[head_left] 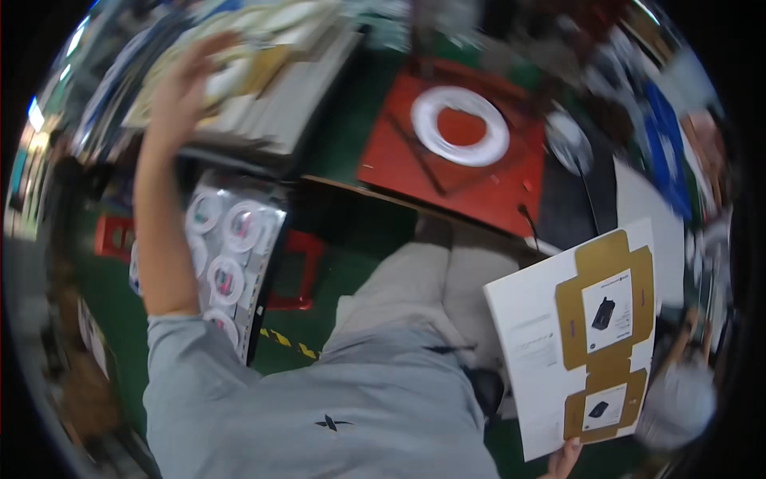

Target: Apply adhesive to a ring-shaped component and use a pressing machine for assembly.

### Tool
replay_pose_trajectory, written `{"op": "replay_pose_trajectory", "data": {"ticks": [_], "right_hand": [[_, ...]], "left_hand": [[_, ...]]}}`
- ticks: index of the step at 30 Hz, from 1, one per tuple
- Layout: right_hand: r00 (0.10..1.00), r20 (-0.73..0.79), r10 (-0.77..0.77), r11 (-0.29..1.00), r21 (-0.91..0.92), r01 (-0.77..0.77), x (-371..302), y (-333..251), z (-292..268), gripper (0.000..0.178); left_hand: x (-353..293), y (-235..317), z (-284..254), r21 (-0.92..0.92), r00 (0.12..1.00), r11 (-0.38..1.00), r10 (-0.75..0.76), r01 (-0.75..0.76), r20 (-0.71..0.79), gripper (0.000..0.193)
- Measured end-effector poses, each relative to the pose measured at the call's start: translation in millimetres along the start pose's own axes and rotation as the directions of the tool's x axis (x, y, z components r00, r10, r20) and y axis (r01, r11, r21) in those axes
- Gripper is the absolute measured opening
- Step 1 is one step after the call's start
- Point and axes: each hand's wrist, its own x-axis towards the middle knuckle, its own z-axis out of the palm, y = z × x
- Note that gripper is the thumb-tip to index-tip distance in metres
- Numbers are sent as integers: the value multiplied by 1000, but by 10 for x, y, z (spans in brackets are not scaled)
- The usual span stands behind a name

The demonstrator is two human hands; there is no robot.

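My left arm reaches up on the left. My left hand is blurred, but its fingers look stretched out and apart, with nothing visible in them. It is over or beside a stack of pale sheets; contact cannot be made out. Low on the right, my right hand grips the bottom edge of a printed cardboard sheet, fingertips showing on its face. The sheet is white, with brown flat box outlines and pictures of a dark device. It stands tilted beside my right leg.
A red board on the bench ahead bears a white ring. At left, a dark-edged tray holds several white rings under clear film. Red stools stand below. A lamp-like head rises at right; another person is at far right.
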Motion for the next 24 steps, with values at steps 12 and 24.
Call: {"op": "replay_pose_trajectory", "data": {"ticks": [12,24], "right_hand": [[805,-406,433,878,392,-274,-957,907,421,42],[952,-264,152,-22,-964,-264,967,-457,2560,34]], "left_hand": [[515,-775,-321,352,889,936,-134,-32,437,38],[110,722,-243,19,990,998,65,-68,129,24]]}}
